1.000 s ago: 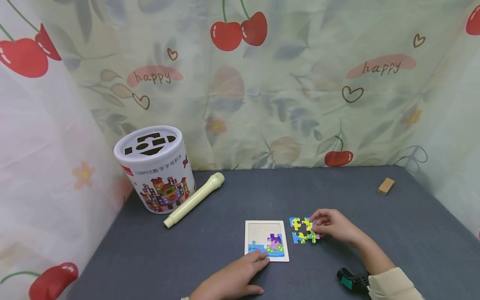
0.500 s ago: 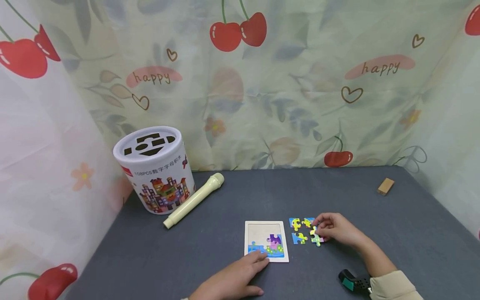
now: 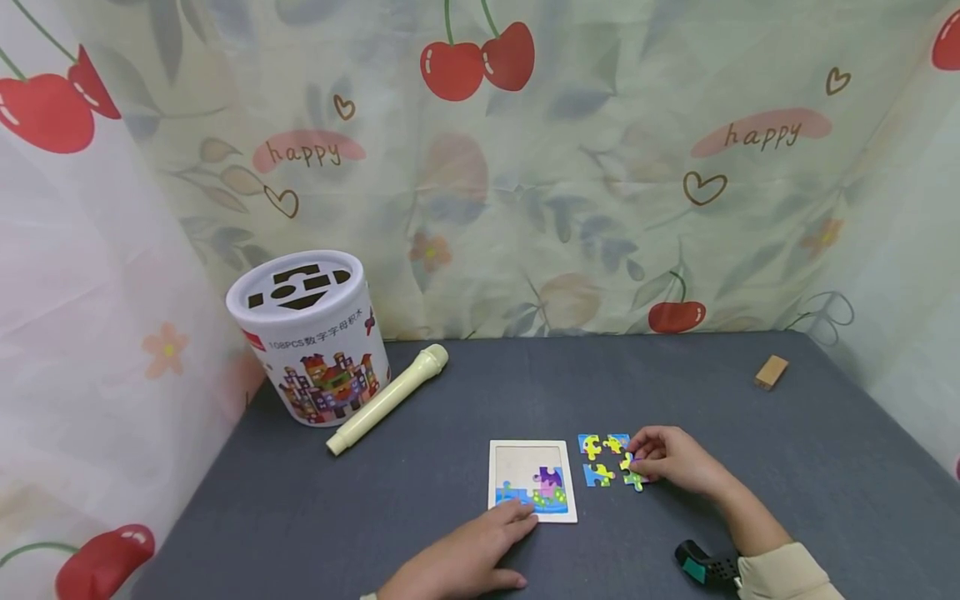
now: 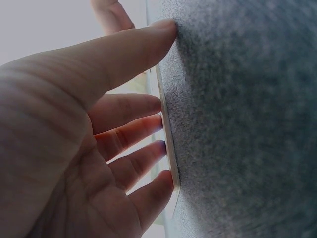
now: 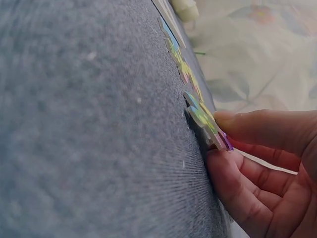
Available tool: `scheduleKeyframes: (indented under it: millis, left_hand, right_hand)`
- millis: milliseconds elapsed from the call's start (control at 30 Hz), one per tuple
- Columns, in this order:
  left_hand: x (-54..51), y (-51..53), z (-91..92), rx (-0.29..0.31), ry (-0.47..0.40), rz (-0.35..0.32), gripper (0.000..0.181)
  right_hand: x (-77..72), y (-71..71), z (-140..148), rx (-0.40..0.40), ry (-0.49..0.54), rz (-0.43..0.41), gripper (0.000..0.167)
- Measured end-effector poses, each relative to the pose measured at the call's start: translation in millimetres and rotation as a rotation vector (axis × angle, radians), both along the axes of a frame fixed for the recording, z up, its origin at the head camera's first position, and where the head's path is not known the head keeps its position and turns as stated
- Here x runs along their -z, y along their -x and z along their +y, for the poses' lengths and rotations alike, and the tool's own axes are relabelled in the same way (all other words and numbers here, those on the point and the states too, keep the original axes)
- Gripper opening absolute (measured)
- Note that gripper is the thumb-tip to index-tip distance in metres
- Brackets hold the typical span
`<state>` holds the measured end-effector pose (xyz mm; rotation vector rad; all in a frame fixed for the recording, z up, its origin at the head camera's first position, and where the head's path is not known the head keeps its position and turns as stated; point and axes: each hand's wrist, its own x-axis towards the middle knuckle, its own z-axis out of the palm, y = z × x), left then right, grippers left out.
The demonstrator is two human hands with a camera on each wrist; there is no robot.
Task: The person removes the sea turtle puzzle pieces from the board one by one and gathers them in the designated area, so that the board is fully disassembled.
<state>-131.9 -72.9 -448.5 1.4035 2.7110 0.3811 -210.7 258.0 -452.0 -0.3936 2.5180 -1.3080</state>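
Observation:
My left hand (image 3: 468,546) rests its fingertips on the lower left edge of a square wooden puzzle board (image 3: 572,500). Its fingers lie fairly straight, as the left wrist view also shows. Blue, pink and purple puzzle pieces fill the lower part of the board. To the right, my right hand (image 3: 678,462) pinches a green and purple puzzle piece (image 5: 210,124) between thumb and finger. In the right wrist view that piece is tilted, one edge raised off the cloth. Beside it lie several other yellow and blue pieces (image 3: 598,476).
A white bucket (image 3: 315,350) with shaped holes in its lid stands at the back left. Against it lies a cream microphone-shaped stick (image 3: 386,400). A small wooden block (image 3: 771,372) lies far right. A black and green strap (image 3: 697,562) sits near my right sleeve.
My right hand has shifted slightly right and drawn the pinched puzzle piece away from the other loose pieces. The left hand has stayed on the board.

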Motion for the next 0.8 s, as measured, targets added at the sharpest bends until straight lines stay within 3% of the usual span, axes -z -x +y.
scheduleKeyframes:
  millis: [267, 500, 667, 800]
  left_hand:
    - [0.4, 0.3, 0.7, 0.003, -0.004, -0.003, 0.061]
    - [0.4, -0.4, 0.2, -0.005, -0.007, -0.011, 0.061]
    - [0.1, -0.8, 0.0, -0.001, -0.013, 0.003, 0.061]
    - [-0.6, 0.0, 0.6, -0.009, 0.001, -0.026, 0.061]
  right_hand:
    - [-3.0, -6.0, 0.2, 0.061, -0.138, 0.069, 0.028]
    - [-3.6, -8.7, 4.9, -0.024, -0.227, 0.075, 0.038]
    - [-3.4, -9.8, 3.5, -0.034, -0.234, 0.088, 0.037]
    - [-3.2, -11.3, 1.4, -0.028, -0.241, 0.107, 0.035]
